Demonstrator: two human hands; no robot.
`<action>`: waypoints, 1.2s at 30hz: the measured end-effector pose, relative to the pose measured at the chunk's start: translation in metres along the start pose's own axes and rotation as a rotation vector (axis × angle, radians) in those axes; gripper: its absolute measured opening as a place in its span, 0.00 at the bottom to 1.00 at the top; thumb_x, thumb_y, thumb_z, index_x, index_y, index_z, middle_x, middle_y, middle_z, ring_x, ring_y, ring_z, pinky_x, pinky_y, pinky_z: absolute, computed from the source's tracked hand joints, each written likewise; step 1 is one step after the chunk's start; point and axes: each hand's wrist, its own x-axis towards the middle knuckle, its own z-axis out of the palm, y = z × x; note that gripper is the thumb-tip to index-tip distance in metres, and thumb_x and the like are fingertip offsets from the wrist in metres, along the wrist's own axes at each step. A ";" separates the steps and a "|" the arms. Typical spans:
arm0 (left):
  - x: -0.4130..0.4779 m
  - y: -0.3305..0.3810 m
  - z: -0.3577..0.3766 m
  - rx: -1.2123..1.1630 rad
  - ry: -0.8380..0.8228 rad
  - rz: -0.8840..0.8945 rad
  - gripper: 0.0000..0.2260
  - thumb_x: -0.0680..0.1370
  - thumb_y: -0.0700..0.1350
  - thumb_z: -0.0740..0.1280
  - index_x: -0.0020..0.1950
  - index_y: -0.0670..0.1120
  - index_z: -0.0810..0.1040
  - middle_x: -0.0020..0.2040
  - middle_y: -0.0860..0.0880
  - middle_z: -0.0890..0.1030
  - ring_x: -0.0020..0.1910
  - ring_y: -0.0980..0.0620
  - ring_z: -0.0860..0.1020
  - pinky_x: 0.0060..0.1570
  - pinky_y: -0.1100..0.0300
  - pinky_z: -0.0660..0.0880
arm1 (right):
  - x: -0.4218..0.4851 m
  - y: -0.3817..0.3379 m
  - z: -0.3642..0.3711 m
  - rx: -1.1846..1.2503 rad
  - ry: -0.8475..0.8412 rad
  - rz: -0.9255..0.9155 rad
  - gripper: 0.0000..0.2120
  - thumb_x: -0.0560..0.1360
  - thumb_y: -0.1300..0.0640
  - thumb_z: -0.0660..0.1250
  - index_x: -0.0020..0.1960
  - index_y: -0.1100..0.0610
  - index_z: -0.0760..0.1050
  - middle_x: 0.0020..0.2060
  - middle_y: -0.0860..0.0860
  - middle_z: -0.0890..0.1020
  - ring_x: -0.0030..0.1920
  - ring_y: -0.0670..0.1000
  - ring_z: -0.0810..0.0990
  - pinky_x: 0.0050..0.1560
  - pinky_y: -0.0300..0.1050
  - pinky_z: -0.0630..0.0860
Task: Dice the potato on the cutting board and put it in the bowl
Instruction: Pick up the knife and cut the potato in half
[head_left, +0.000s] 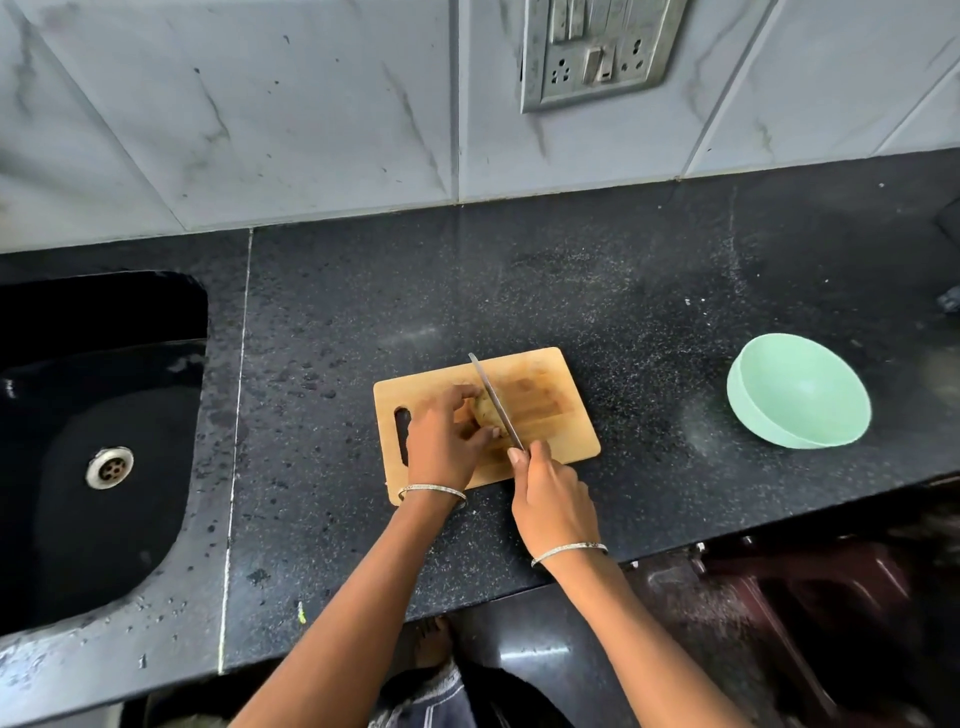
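Potato (484, 411) under left hand (441, 441), knife (496, 402) across, bowl (810, 395) right, sink (104, 395) left

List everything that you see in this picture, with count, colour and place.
counter: one, black speckled
cutting board: one, light wood, middle of the counter
potato: one, brownish, on the board
knife: one, steel blade, across the potato
bowl: one, pale green, empty, right of the board
sink: one, black, at left, with steel drain
wall tiles: several, pale marbled, behind the counter
socket plate: one, grey, on the tiles
bangles: two, silver, one per wrist
left hand: one, holding the potato
right hand: one, gripping the knife
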 end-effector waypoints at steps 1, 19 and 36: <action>0.000 0.000 0.001 0.002 0.004 0.005 0.22 0.68 0.44 0.78 0.59 0.54 0.77 0.54 0.53 0.81 0.44 0.62 0.77 0.52 0.63 0.77 | 0.000 0.000 0.001 -0.013 0.003 -0.003 0.18 0.82 0.44 0.47 0.55 0.57 0.66 0.48 0.59 0.81 0.46 0.65 0.79 0.35 0.51 0.64; 0.009 -0.005 0.008 -0.076 -0.013 0.012 0.18 0.67 0.40 0.77 0.55 0.49 0.81 0.51 0.51 0.83 0.50 0.55 0.81 0.53 0.51 0.80 | 0.018 -0.015 -0.009 -0.106 -0.032 -0.016 0.14 0.84 0.48 0.49 0.53 0.57 0.67 0.47 0.59 0.81 0.48 0.63 0.81 0.35 0.49 0.67; 0.012 -0.004 0.009 -0.124 0.068 -0.047 0.20 0.63 0.37 0.80 0.53 0.49 0.84 0.49 0.51 0.85 0.48 0.56 0.82 0.54 0.56 0.80 | 0.023 -0.018 -0.013 -0.098 -0.133 -0.015 0.14 0.84 0.50 0.50 0.58 0.58 0.68 0.50 0.59 0.81 0.52 0.63 0.80 0.41 0.51 0.72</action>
